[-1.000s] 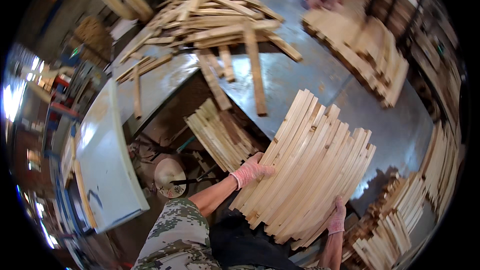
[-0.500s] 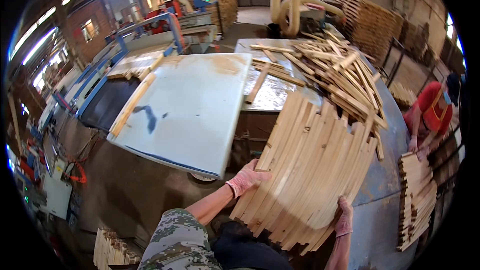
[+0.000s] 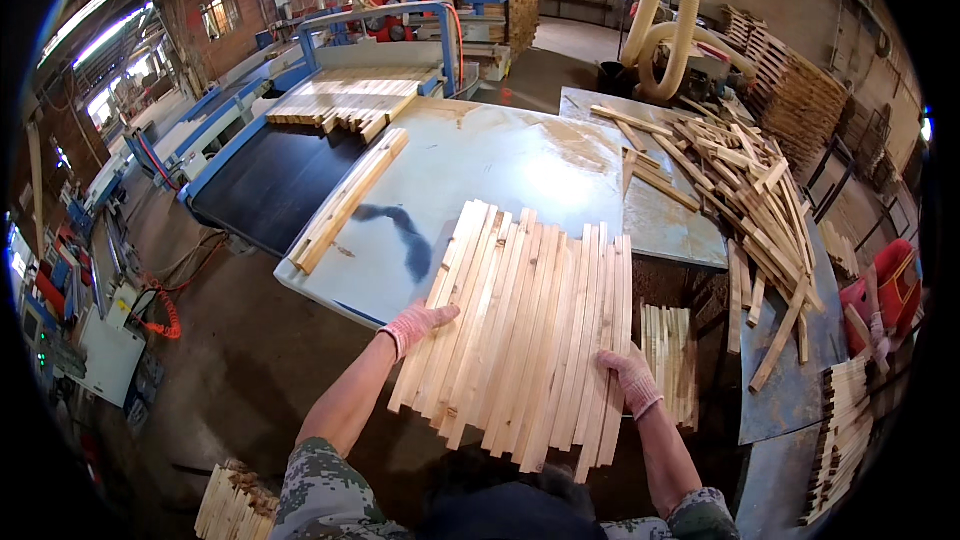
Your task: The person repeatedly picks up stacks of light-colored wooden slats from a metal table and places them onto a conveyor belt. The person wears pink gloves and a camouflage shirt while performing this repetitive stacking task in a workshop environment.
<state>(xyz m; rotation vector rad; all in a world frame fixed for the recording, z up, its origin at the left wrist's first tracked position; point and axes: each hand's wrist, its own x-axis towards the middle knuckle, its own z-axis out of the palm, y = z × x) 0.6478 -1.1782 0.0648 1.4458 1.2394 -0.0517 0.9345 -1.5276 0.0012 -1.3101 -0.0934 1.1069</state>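
Note:
Between my gloved hands is a wide bundle of narrow wooden strips (image 3: 530, 330), lying side by side with uneven ends. My left hand (image 3: 422, 324) grips its left edge, the thumb on top. The right edge is squeezed by my right hand (image 3: 630, 376); its fingers underneath are hidden. The far part of the bundle overlaps the near edge of a pale worktable (image 3: 500, 155). Whether it rests on that surface, I cannot tell. Along the table's left edge lie a few long strips (image 3: 350, 202).
Left of the table runs a black conveyor belt (image 3: 275, 175) with a row of strips (image 3: 345, 95) on it. A heap of loose strips (image 3: 750, 175) covers the metal table (image 3: 790, 380) at right. Another stack (image 3: 670, 360) sits lower down. A person in red (image 3: 890, 300) works at far right.
The bundle has moved left, away from the metal table and over the pale worktable's near edge, with both hands still gripping it. My view has turned to the right.

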